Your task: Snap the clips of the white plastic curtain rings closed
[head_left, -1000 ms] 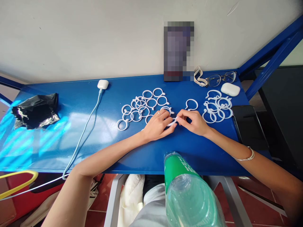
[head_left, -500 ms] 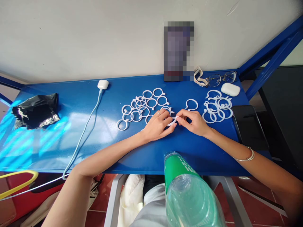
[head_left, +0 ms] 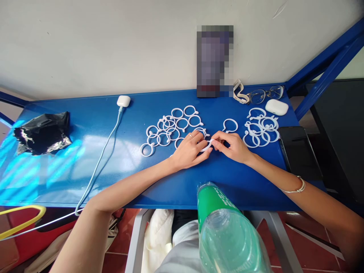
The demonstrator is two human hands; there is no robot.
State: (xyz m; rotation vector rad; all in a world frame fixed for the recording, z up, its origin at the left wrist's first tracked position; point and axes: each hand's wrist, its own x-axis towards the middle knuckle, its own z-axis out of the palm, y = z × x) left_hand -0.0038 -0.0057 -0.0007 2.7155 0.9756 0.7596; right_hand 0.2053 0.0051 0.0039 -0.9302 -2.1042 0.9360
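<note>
Between my two hands is a white plastic curtain ring (head_left: pixel 206 147), partly hidden by the fingers. My left hand (head_left: pixel 189 151) is closed on its left side, with the thumb below and fingers above. The fingertips of my right hand (head_left: pixel 231 146) pinch the ring's right end. Several loose white rings (head_left: pixel 182 124) lie spread to the left of and beyond my left hand, some overlapping. A single ring (head_left: pixel 230 125) lies just beyond my right hand. Farther right sits another cluster of white rings (head_left: pixel 261 129) with small eyelets.
A green-labelled bottle (head_left: pixel 217 204) stands close in front of me at the table's near edge. At right are a phone (head_left: pixel 300 151), a white earbud case (head_left: pixel 276 107), eyeglasses (head_left: pixel 257 96) and a watch (head_left: pixel 240 93). A charger with cable (head_left: pixel 123 101) and a black bag (head_left: pixel 44 132) are left.
</note>
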